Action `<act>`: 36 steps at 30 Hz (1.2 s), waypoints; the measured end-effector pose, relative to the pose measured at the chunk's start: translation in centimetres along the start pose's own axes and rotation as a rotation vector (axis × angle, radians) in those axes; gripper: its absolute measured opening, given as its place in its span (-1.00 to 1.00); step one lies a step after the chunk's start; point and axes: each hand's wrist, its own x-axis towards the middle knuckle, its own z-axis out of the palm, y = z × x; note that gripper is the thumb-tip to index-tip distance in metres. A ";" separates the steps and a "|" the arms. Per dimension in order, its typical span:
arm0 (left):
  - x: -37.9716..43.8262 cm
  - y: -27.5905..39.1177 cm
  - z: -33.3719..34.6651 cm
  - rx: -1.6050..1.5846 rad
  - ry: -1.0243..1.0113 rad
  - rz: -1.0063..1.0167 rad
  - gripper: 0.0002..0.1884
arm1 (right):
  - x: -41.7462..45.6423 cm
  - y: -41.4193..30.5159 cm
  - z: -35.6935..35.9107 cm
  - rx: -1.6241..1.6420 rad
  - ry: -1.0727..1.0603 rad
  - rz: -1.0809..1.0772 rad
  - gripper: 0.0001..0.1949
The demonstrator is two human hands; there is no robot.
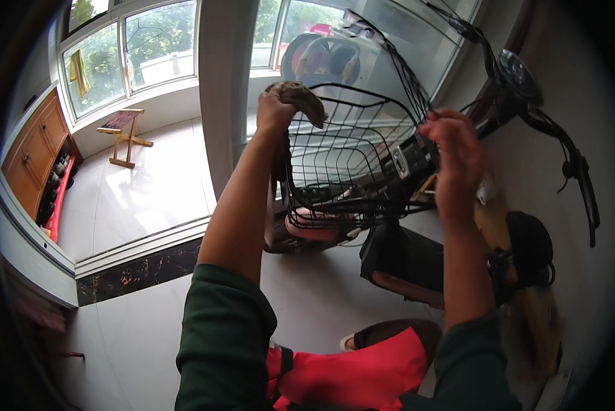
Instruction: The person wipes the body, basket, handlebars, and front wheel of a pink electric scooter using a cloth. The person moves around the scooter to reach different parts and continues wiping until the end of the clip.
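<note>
A bunched brown cloth is gripped in my left hand at the far left rim of a black wire basket. This basket is mounted on the front of a bicycle-like vehicle, below its handlebar. The basket's wire lid stands raised. My right hand, slightly blurred, is by the lower end of the lid, its fingers curled. Whether it grips the wires cannot be made out. The round headlight sits above and right of it.
A black bag-like case is below the basket. Glass panels stand behind the basket. At left, a door sill leads to a bright room with a folding stool and a wooden cabinet with shoes beneath. A red apron covers my lap.
</note>
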 end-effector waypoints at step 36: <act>-20.9 -13.5 9.2 -1.384 0.600 -0.769 -0.60 | 1.4 7.0 8.3 -1.026 -0.748 -0.247 -0.55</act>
